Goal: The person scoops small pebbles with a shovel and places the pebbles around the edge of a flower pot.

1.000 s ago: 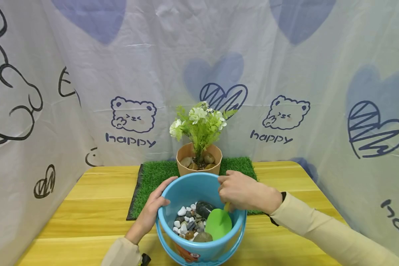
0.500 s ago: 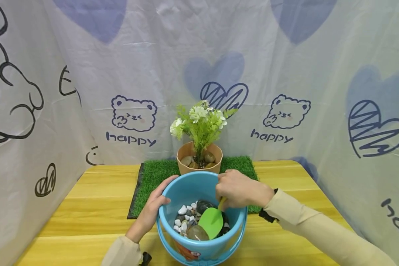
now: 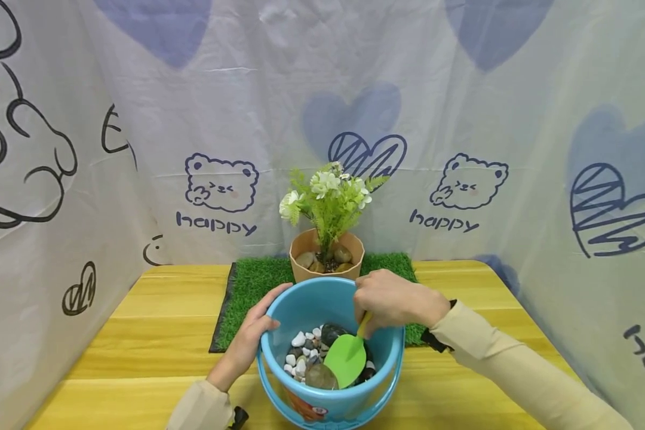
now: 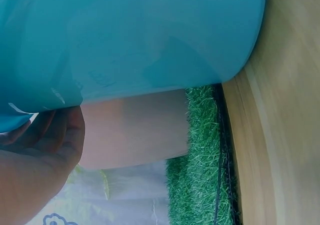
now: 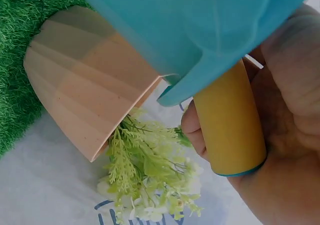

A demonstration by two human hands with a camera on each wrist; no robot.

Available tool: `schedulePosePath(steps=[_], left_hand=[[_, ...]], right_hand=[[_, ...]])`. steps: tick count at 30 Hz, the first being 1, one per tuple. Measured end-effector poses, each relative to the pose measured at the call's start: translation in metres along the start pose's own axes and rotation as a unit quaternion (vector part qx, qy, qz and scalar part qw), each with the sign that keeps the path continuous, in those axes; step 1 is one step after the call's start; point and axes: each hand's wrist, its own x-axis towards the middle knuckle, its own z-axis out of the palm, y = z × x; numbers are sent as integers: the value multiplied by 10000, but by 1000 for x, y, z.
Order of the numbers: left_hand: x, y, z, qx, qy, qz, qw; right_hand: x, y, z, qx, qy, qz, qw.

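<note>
A blue bucket (image 3: 333,399) stands on the table in front of the flowerpot, its handle hanging down the near side. My left hand (image 3: 251,331) holds its left rim, thumb over the edge inside and fingers outside; in the left wrist view the fingers touch the bucket wall (image 4: 150,40). With my right hand (image 3: 400,301) I grip the yellow handle (image 5: 230,125) of a small shovel. Its green blade (image 3: 346,360) is down inside the bucket, beside a large brown stone (image 3: 321,376). White pebbles (image 3: 298,339), smaller grey stones and a large black stone (image 3: 332,334) lie around it.
Behind the bucket, a peach flowerpot (image 3: 326,266) with white flowers (image 3: 325,184) and several stones stands on a green turf mat (image 3: 247,292). The wooden table (image 3: 140,334) is enclosed by printed cloth (image 3: 279,119) at the back and sides.
The shovel blade has moved left in the bucket, against or close to the brown stone, which has shifted slightly left and away from me. My left hand keeps its hold on the rim.
</note>
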Motion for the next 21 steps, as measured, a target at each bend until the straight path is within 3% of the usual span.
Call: schedulePosePath(steps=[14, 21], left_hand=[[0, 0, 0, 26, 43, -40, 10000], [-1, 1, 1, 50, 45, 20, 10000]], right_hand=[[14, 1, 23, -100, 431, -485, 9978], [15, 1, 24, 229, 732, -346, 9965]])
